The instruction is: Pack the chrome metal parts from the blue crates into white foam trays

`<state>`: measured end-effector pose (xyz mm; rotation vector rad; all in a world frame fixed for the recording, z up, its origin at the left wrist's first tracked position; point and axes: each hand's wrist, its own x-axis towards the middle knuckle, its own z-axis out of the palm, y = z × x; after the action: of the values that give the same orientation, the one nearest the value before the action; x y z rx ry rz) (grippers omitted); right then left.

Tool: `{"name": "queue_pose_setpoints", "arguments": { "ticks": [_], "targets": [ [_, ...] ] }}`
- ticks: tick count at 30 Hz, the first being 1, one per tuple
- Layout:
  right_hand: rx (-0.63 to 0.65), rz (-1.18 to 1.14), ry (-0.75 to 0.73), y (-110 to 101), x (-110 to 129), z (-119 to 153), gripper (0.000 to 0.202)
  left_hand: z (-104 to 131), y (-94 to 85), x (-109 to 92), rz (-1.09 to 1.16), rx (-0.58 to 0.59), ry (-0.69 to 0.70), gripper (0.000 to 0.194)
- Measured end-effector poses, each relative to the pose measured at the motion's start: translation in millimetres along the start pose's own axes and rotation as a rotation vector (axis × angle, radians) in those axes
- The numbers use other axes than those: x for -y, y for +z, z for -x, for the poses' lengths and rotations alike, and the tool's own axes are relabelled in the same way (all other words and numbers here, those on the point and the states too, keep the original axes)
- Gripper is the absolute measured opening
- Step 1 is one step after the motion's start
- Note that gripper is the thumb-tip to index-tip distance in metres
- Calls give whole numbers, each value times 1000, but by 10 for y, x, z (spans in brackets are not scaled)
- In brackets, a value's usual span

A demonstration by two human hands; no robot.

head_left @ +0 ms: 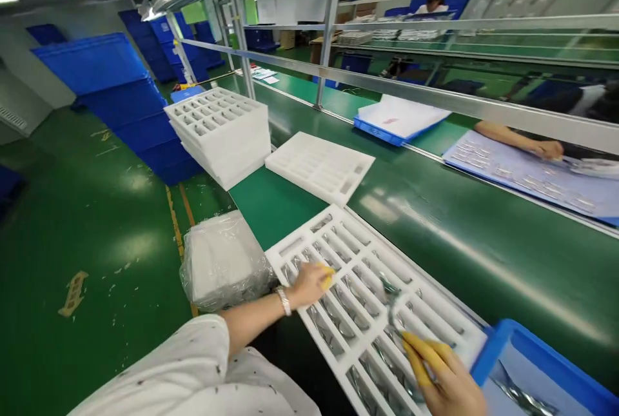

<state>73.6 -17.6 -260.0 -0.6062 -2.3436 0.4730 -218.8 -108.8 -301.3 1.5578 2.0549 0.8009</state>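
A white foam tray (pixel 355 272) with rows of slots lies in front of me, many slots holding shiny metal pieces. My left hand (pixel 312 283), with yellow-covered fingertips, is over the tray's left part, its fingers curled and blurred; what they hold, if anything, is hidden. Lower right, my right hand (pixel 438 371) has yellow-covered fingers closed on a curved metal piece (pixel 393 306) above the slots. Beside that hand, a blue bin (pixel 507 332) contains more metal pieces (pixel 525 398).
Another foam tray (pixel 319 168) lies beyond, beside stacked foam trays (pixel 227 138). A plastic-wrapped white bundle (pixel 225 261) is at left. Across the green conveyor (pixel 435 209), another person's hand (pixel 549 149) is over a sheet of parts. A metal rail (pixel 387 84) spans above.
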Motion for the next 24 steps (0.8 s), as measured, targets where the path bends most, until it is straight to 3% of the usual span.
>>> {"name": "queue_pose_setpoints", "arguments": {
  "ticks": [2,4,6,8,12,17,20,24],
  "targets": [
    [96,-38,-157,440,27,-657,22,136,-490,571,57,-163,-223,31],
    [205,-46,-296,878,80,-1246,25,268,-783,1020,73,-272,-371,32],
    [323,-54,-400,1273,107,-1704,27,372,-878,1321,72,-320,-461,34],
    [432,-77,-472,1600,83,-2014,27,441,-830,1494,86,-309,-514,37],
    [643,-122,-579,2009,-36,-2306,30,484,-589,1632,193,-170,-581,41],
    [856,-85,-752,2208,-120,-2442,32,468,-471,1702,276,-64,-528,36],
    [907,23,-856,2302,-221,-2520,30,461,-507,1726,306,-35,-463,34],
    [886,186,-1001,2404,-403,-2621,27,467,-554,1723,343,1,-457,38]
  ]
}}
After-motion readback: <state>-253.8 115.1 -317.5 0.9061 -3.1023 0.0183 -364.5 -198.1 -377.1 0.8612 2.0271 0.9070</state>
